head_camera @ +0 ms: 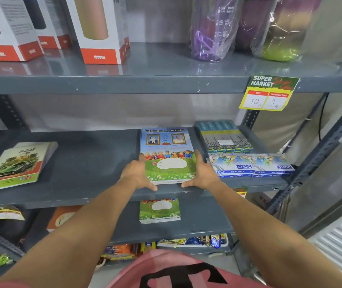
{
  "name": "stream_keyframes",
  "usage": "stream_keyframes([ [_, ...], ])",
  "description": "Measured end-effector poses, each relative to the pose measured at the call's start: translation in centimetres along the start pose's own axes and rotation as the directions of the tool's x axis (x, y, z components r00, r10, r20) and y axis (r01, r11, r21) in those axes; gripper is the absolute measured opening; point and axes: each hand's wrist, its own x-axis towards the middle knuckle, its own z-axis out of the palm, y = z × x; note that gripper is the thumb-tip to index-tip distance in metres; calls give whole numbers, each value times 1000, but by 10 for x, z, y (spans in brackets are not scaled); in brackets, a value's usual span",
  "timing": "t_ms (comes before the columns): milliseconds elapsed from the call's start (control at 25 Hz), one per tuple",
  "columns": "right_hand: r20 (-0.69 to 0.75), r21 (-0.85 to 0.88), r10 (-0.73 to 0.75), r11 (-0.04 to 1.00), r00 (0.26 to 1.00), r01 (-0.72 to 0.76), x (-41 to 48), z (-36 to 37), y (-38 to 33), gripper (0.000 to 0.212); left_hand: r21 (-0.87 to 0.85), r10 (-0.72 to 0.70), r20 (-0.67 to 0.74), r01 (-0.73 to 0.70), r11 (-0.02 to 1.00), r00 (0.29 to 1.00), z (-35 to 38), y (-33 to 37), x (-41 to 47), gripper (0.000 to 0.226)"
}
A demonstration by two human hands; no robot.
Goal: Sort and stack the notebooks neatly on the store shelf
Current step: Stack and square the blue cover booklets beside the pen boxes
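A stack of blue-and-green notebooks (167,148) lies flat on the middle grey shelf (87,163). My left hand (138,174) presses flat against the stack's left edge and my right hand (202,173) against its right edge, thumbs along the front corners. A second stack with a green car cover (17,165) lies skewed at the shelf's left end. On the shelf below, another small stack of the same green notebooks (159,210) shows under the shelf lip.
Oil pastel boxes (251,166) and a wrapped box pack (222,136) sit right of the notebooks. Bottle boxes (100,32) and wrapped bottles (211,28) stand on the top shelf. A price tag (267,93) hangs from its edge. Snack packets (186,242) fill the lowest shelf.
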Motion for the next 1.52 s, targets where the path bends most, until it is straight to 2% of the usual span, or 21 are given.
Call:
stream_keyframes([
  [120,50,22,-56,998,997,55,-4,-5,4,139,-191,4,132,22,981,991,-14,-14,7,123],
  [200,49,166,-43,986,998,34,-7,-9,6,135,-356,-86,158,138,924,984,-29,-21,17,117],
  [320,-15,457,50,889,999,-38,-5,-12,8,124,-580,-142,123,187,793,982,-43,-25,43,104],
  [440,-45,555,11,832,999,16,-3,-4,21,115,-798,-149,51,130,589,987,-50,-21,76,92],
  [560,-81,472,-83,875,993,111,-6,22,40,124,-904,-127,34,84,419,991,-47,-18,108,92],
  [640,-125,322,-139,931,982,172,-3,31,48,136,-926,-108,26,65,371,994,-39,-13,129,87],
  [720,-165,176,-203,957,965,231,2,33,51,139,-941,-100,39,71,332,994,-27,-10,145,84],
  [800,-208,169,-236,947,949,273,6,37,53,136,-965,-84,61,80,249,995,-16,-12,163,83],
  [880,-218,220,-193,945,957,241,8,41,52,135,-983,-54,92,99,156,994,-14,-11,177,77],
  [1000,-247,224,-183,945,951,240,12,46,53,133,-990,-64,81,88,113,995,-16,-7,186,67],
  [1040,-244,219,-180,947,953,235,14,46,53,129,-992,-58,76,81,95,995,-16,-6,187,70],
  [1160,-229,216,-156,954,961,206,15,44,52,117,-990,-37,88,92,109,995,-15,-3,190,82],
  [1280,-241,206,-186,949,952,238,17,43,53,115,-985,-56,101,108,135,993,-15,-2,186,72],
  [1360,-222,202,-199,948,955,245,16,41,51,113,-976,-43,138,143,162,990,-20,-2,182,74],
  [1400,-199,199,-198,951,960,237,15,39,50,112,-963,-33,158,162,218,987,-22,-1,180,78],
  [1520,-91,192,-180,962,980,194,10,28,47,117,-837,-80,143,164,522,987,-31,2,164,98],
])
